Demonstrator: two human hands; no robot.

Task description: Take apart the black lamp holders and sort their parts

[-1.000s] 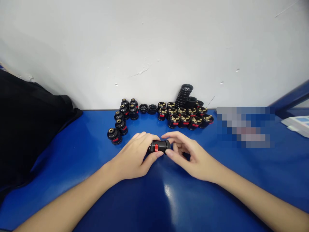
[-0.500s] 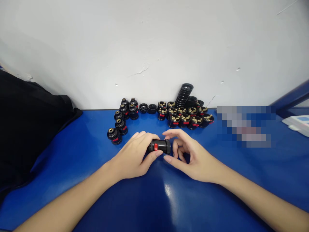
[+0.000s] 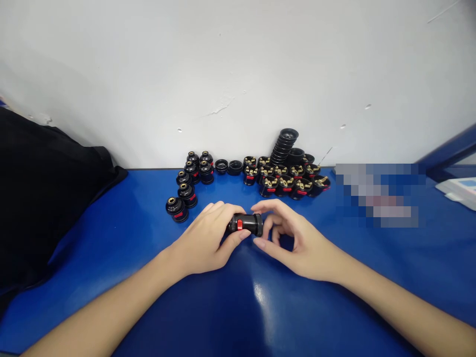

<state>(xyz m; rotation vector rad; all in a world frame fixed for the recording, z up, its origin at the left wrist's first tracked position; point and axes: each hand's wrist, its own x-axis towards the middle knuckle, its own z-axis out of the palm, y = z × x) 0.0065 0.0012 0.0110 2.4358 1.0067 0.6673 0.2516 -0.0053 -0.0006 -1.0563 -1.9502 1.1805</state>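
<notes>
My left hand [image 3: 208, 238] grips a black lamp socket [image 3: 247, 224] with a red tab, held on its side just above the blue table [image 3: 111, 248]. Fingers and thumb wrap its left part. My right hand [image 3: 297, 238] pinches the socket's right end between thumb and forefinger. Assembled black sockets with brass tops [image 3: 185, 193] stand behind my left hand. A cluster of open socket bases with brass contacts [image 3: 286, 181] lies behind my right hand.
A leaning stack of black caps [image 3: 284, 146] stands against the white wall. Two loose black rings [image 3: 227, 167] lie by the wall. A black cloth bag [image 3: 40, 198] fills the left side. A white box [image 3: 461, 191] sits at the far right.
My right hand's fingers have shifted round the socket's right end, thumb lower and forefinger curled over. The left hand and socket have barely moved.
</notes>
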